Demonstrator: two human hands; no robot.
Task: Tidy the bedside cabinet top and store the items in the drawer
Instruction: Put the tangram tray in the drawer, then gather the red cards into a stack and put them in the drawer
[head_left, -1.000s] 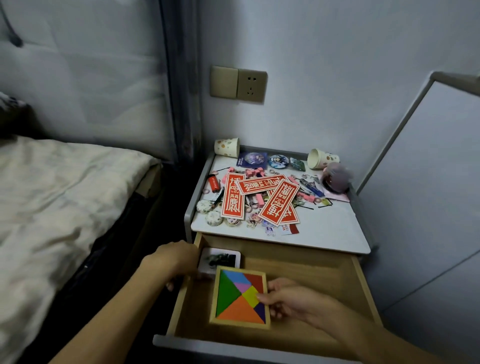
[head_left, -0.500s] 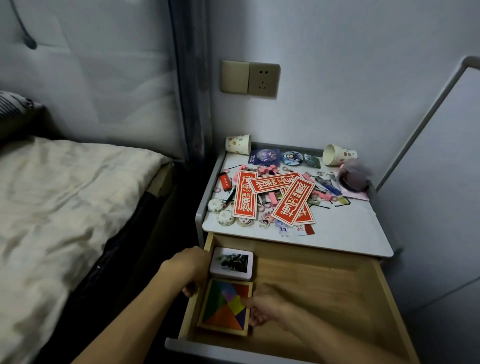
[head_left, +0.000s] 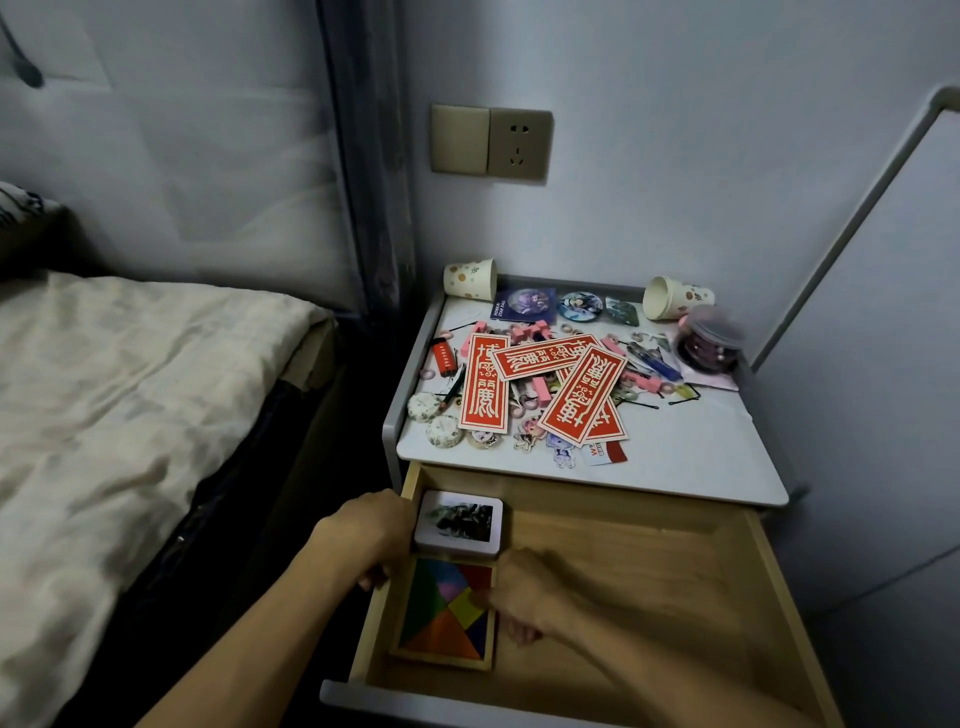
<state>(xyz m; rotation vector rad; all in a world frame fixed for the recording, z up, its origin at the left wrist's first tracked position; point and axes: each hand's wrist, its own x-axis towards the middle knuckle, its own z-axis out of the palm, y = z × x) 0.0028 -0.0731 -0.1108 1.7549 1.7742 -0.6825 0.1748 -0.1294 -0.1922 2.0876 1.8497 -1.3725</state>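
Puzzle: lies flat in the front left corner of the drawer, just in front of a white box.
Left hand: fingers curled over the drawer's left wall, gripping it.
Right hand: at the puzzle's right edge, blurred; grip cannot be told.
Cabinet top: strewn with red cards and trinkets.

I have one view to work from, the head camera. It is worn above the hands and tipped forward and down, so both forearms run in from the bottom edge. It sits close over the left hand and right hand, which fall low in frame at the open drawer. Beyond the hands it faces the cabinet top and, higher up, the wall socket. Out past the left hand, the wide lens takes in the bed.
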